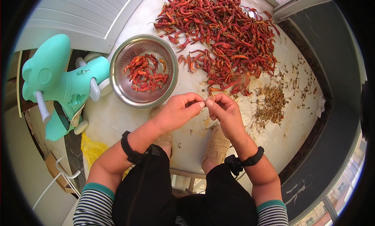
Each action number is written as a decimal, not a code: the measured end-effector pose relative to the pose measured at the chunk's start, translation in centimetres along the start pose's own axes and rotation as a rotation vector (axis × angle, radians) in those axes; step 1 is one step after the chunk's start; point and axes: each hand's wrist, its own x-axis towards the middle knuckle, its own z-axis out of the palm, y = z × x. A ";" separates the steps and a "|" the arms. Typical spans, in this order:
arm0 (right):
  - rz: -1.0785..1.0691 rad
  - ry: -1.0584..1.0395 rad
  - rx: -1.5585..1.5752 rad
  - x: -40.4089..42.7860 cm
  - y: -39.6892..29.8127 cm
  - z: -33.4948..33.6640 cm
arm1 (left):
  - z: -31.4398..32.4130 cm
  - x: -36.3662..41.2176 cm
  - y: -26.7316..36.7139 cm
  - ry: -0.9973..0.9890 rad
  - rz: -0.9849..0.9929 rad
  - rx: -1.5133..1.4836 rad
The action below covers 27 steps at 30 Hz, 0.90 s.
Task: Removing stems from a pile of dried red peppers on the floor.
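My left hand and my right hand meet above the floor, thumbs and fingertips pinched close together. Whatever may be between the fingertips is too small or hidden to tell. Just beyond them spreads a large heap of dried red chili peppers, wrinkled and curved. To the left of the heap stands a stainless steel colander with some dried chilies lying at its bottom. A small pile of chili stems lies to the right of my right hand.
A turquoise ride-on toy stands left of the colander, with a yellow plastic bag below it. Loose stems lie scattered on the pale floor near the dark wall. My shoes are under my hands.
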 end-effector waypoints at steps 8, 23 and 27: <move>0.265 -0.161 0.420 0.3 0.0 -0.8 | -0.5 -0.1 0.1 -0.102 -0.007 -0.060; 0.307 -0.247 -0.462 -0.8 6.8 -4.0 | -1.5 0.2 -0.3 -0.085 -0.050 -0.213; -0.010 -0.293 -1.275 -1.3 7.2 -3.7 | -2.0 0.1 -0.4 -0.050 -0.041 -0.179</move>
